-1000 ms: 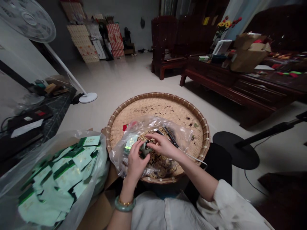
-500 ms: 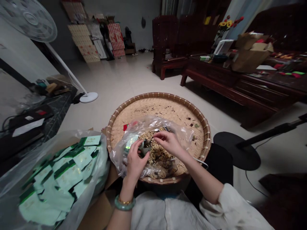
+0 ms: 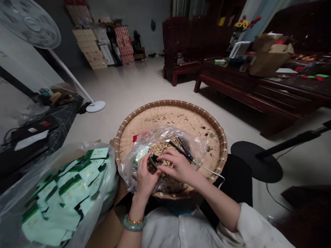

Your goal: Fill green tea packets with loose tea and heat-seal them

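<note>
My left hand (image 3: 146, 174) is closed around a small green packet (image 3: 154, 162), held upright over the clear plastic bag (image 3: 129, 168). My right hand (image 3: 178, 167) has come up to the packet's mouth, with thumb and fingertips closed on its edge; the fingers partly hide the packet. Dark bits show at the opening. Beneath the hands, a loose dried mix (image 3: 161, 146) of pale and dark pieces fills the bag. Lying on that mix, just beyond my right hand, is a black two-armed tool (image 3: 182, 148) with a white cord, resembling a hair straightener.
The bag rests in a round woven bamboo tray (image 3: 170, 102) with dark scraps scattered on it. At left, a plastic-lined box holds many green packets (image 3: 74, 189). A white fan (image 3: 95, 106), a black stand base (image 3: 256, 162) and a dark wooden table (image 3: 248, 91) stand around.
My right hand has moved left and down onto the packet's mouth. The black tool, mostly covered by that hand before, is now in plain sight.
</note>
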A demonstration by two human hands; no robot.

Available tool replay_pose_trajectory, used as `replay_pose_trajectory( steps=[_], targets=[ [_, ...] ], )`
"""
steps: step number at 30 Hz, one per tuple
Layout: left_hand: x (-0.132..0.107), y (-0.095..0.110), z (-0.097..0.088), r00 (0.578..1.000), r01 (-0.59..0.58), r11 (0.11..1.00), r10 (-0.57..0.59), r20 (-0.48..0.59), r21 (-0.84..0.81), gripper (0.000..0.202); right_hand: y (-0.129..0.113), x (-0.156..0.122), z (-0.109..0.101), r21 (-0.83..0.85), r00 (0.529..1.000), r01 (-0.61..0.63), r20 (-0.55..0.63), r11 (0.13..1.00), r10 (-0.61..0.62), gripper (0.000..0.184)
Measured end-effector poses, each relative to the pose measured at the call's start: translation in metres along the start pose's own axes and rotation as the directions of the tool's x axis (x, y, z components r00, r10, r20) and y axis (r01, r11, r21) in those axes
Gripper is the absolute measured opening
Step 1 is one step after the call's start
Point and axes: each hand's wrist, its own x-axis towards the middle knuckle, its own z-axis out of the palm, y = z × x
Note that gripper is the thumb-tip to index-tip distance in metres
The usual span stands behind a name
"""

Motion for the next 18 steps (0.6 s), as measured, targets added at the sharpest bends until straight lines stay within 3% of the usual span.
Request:
replay_pose_trajectory(
  steps=[3, 7, 10, 13, 15, 18],
  targets=[
    [-0.003, 0.001, 0.002, 1.000, -0.015, 1.000, 0.014, 0.026, 0.006, 0.061, -0.006, -0.004, 0.003, -0.257, 0.988, -0.006, 0.145, 0.967, 0.044, 0.035],
    [-0.005, 0.001, 0.001, 0.993, -0.004, 1.000, 0.001, 0.116, 0.025, 0.069, 0.001, 0.000, 0.011, -0.358, 0.967, -0.075, 0.204, 0.931, 0.156, 0.017],
    [-0.003, -0.006, -0.005, 0.987, 0.069, 0.998, -0.068, 0.144, -0.004, 0.069, 0.012, 0.004, 0.009, -0.234, 0.981, -0.073, 0.159, 0.969, 0.113, 0.021],
    [0.000, -0.014, -0.009, 0.956, 0.217, 0.966, -0.182, 0.229, -0.139, 0.057, 0.018, 0.006, -0.001, -0.031, 0.993, -0.093, 0.072, 0.995, 0.095, 0.017],
    [0.002, -0.015, -0.009, 0.916, 0.339, 0.901, -0.250, 0.314, -0.272, 0.050, 0.019, 0.007, -0.010, 0.092, 0.992, -0.129, 0.023, 0.987, 0.128, 0.012],
    [0.003, -0.011, -0.006, 0.876, 0.447, 0.800, -0.302, 0.376, -0.400, 0.043, 0.017, 0.009, -0.022, 0.213, 0.982, -0.190, 0.059, 0.958, 0.182, 0.029]
  ],
)
